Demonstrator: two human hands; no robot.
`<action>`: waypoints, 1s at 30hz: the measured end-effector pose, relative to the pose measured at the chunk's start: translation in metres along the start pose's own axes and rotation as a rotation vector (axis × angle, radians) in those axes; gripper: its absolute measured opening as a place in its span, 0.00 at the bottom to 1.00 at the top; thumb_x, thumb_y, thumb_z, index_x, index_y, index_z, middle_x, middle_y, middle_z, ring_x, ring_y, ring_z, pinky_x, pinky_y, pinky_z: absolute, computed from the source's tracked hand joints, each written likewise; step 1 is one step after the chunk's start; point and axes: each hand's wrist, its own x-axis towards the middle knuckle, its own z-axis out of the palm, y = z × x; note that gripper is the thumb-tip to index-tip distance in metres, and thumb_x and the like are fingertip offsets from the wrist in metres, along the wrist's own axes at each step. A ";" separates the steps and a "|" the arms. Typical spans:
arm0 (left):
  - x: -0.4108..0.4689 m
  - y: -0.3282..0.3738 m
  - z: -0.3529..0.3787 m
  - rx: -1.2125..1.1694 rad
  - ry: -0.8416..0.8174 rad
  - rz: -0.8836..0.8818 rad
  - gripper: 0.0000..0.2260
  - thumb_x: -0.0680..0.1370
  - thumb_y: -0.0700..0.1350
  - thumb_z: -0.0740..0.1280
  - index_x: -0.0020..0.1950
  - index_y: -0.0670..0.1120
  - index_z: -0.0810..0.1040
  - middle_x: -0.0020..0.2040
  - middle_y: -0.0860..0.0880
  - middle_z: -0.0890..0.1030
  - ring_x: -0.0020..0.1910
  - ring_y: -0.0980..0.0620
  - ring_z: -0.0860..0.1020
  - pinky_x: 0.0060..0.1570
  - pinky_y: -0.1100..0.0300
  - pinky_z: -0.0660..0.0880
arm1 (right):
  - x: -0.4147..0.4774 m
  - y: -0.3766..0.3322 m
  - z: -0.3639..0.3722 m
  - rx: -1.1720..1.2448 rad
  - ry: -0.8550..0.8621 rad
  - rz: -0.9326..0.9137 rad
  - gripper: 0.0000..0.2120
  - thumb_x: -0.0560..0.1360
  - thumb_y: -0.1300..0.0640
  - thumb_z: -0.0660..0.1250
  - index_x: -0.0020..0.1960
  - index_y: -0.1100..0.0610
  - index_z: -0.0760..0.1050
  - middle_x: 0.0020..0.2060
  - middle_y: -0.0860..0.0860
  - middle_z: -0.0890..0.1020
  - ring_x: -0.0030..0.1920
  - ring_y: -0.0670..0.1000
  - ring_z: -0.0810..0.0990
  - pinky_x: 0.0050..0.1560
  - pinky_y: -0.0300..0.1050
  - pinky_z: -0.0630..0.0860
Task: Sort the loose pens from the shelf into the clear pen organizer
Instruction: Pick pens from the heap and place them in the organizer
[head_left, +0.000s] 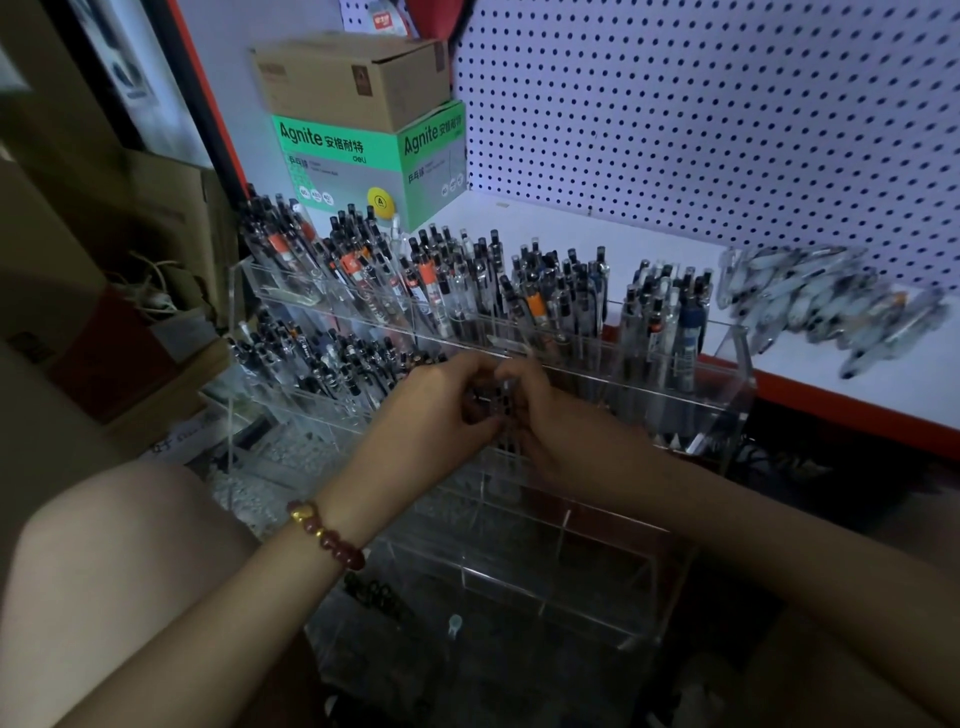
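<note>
Pens (500, 410) near upright between left hand (431, 410) and right hand (543, 418), above organizer (571, 566)

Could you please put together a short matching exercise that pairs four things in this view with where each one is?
Things:
1. brown cardboard box
2. loose pens
3. beaded bracelet
4. green box

Places:
A. on the left wrist
B. in a pile on the white shelf, right of the clear organizer
C. on top of the green box
D. on the shelf, behind the organizer's left end

Pairs: 1-C, 2-B, 3-A, 4-D.
</note>
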 end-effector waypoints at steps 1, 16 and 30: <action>0.000 -0.001 0.002 0.004 0.006 -0.001 0.18 0.69 0.38 0.73 0.57 0.49 0.77 0.46 0.50 0.83 0.42 0.53 0.81 0.43 0.50 0.79 | 0.001 0.001 0.001 0.061 -0.019 -0.006 0.24 0.77 0.65 0.61 0.69 0.58 0.56 0.51 0.58 0.78 0.43 0.55 0.79 0.37 0.48 0.72; -0.001 -0.002 0.003 0.161 0.022 0.042 0.13 0.71 0.44 0.74 0.52 0.49 0.76 0.44 0.50 0.82 0.44 0.50 0.81 0.42 0.50 0.79 | -0.012 -0.004 -0.019 -0.031 0.211 -0.105 0.11 0.78 0.55 0.59 0.60 0.52 0.72 0.36 0.37 0.69 0.29 0.37 0.68 0.28 0.30 0.62; 0.080 0.099 -0.049 0.227 0.302 0.343 0.11 0.76 0.55 0.59 0.38 0.51 0.75 0.28 0.54 0.76 0.30 0.50 0.76 0.31 0.56 0.72 | -0.007 0.122 -0.167 0.116 0.573 0.420 0.11 0.82 0.63 0.55 0.52 0.54 0.75 0.39 0.57 0.76 0.29 0.51 0.67 0.35 0.48 0.66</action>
